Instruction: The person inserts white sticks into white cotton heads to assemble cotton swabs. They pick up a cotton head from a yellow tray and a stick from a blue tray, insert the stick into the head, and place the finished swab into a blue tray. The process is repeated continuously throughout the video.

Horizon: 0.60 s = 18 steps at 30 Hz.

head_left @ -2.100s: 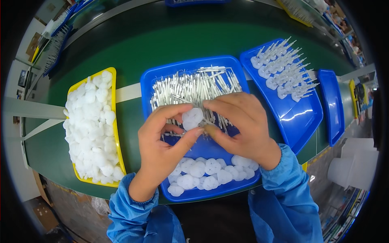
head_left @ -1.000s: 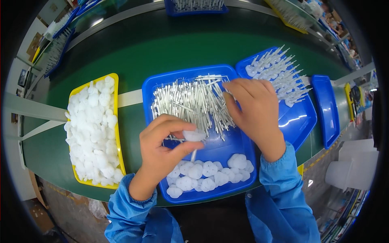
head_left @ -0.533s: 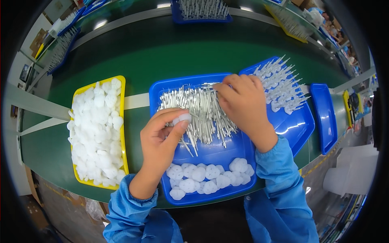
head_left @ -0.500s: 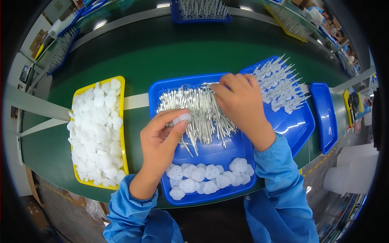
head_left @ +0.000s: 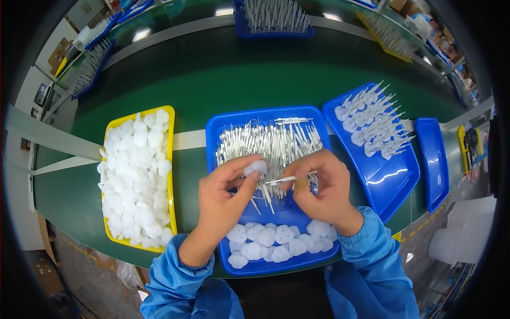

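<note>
Over the blue tray [head_left: 276,215] at the table's [head_left: 212,80] near edge, the left hand [head_left: 219,194] pinches a white disc [head_left: 258,167], the right hand [head_left: 330,192] a thin stick [head_left: 287,179]. Both look light; the disc, probably slippery, suits a rim grip, the stiffer stick a mid-length one.

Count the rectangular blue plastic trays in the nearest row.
3: middle tray under left hand and right hand; second tray right of that; third tray, far right. More may be hidden.
</note>
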### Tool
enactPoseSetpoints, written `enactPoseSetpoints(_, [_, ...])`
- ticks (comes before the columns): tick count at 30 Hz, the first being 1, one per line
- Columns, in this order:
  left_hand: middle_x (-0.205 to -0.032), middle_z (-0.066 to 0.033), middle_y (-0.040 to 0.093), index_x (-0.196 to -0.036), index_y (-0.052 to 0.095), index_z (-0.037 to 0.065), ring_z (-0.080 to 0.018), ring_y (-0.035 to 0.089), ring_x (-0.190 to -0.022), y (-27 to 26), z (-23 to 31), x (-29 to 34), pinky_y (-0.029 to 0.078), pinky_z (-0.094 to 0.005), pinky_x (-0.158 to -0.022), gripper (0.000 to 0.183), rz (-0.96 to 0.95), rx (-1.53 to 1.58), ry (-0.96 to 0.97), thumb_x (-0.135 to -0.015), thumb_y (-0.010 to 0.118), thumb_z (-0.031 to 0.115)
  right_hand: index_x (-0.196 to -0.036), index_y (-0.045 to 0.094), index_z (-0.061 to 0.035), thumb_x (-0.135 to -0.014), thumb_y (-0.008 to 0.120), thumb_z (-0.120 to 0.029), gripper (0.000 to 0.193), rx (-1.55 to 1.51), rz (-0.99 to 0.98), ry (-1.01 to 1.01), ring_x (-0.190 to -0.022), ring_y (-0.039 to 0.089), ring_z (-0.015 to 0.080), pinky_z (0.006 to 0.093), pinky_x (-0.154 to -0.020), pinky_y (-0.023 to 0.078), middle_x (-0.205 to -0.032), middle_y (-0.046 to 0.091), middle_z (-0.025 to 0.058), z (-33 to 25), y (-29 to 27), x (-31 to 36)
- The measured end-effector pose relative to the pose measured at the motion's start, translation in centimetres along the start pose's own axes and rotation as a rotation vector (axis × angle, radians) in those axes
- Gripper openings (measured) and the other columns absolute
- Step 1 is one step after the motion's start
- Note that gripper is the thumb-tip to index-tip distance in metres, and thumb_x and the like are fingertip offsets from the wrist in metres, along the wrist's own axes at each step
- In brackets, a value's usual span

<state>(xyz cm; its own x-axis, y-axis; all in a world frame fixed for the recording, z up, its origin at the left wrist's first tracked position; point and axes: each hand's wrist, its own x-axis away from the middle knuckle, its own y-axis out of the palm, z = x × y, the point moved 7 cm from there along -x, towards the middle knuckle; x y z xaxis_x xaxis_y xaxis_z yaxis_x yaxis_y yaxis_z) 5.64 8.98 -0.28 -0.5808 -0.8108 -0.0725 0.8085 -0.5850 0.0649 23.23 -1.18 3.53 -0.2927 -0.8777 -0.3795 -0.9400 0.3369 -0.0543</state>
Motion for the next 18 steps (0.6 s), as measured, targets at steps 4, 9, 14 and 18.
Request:
enactPoseSetpoints(4, [-0.132, -0.0214, 0.08, -0.141, 0.069, -0.008, -0.0239, 0.077, -0.122, 0.3, 0.6, 0.2, 0.062, -0.0366, -0.107, 0.033, -0.033, -0.019, -0.019, -0.108, 0.071, -0.005, -0.106, 0.068, -0.0036, -0.094, 0.078, 0.003, 0.017, 0.074, -0.006, 0.069, -0.086, 0.081, 0.0157, 0.0306, -0.078, 0.064, -0.098, 0.082, 0.0097, 0.9, 0.3, -0.3])
enactPoseSetpoints(9, [-0.132, -0.0216, 0.08, -0.141, 0.069, -0.009, -0.0243, 0.077, -0.122, -0.1, 0.7, 0.2, 0.061, -0.0363, -0.107, 0.034, -0.017, 0.057, -0.01, -0.108, 0.07, -0.006, -0.11, 0.079, -0.0051, -0.092, 0.086, -0.004, 0.02, 0.408, -0.11, 0.052, -0.071, 0.079, 0.0171, 0.0307, -0.066, 0.062, -0.093, 0.082, 0.0085, 0.1, 0.7, -0.3])
enactPoseSetpoints(14, [-0.131, -0.0145, 0.079, -0.138, 0.075, -0.004, -0.0163, 0.075, -0.116, -0.3, 1.1, -0.1, 0.065, -0.03, -0.097, 0.033, 0.005, 0.053, 0.043, -0.105, 0.072, -0.007, -0.118, 0.085, -0.0093, -0.091, 0.089, -0.009, 0.028, 0.584, -0.132, -0.096, -0.065, 0.076, 0.0203, 0.0325, -0.058, 0.058, -0.085, 0.08, 0.0104, -0.4, 0.9, -0.2])
enactPoseSetpoints(18, [-0.129, -0.0109, 0.075, -0.136, 0.078, -0.001, -0.0126, 0.073, -0.111, -0.4, 1.6, -0.2, 0.067, -0.0267, -0.091, 0.036, 0.041, -0.007, 0.104, -0.102, 0.074, -0.009, -0.118, 0.085, -0.0097, -0.089, 0.09, -0.009, 0.029, 0.538, -0.069, -0.061, -0.063, 0.074, 0.0214, 0.0332, -0.056, 0.057, -0.084, 0.08, 0.0099, -0.7, 1.1, -0.2])
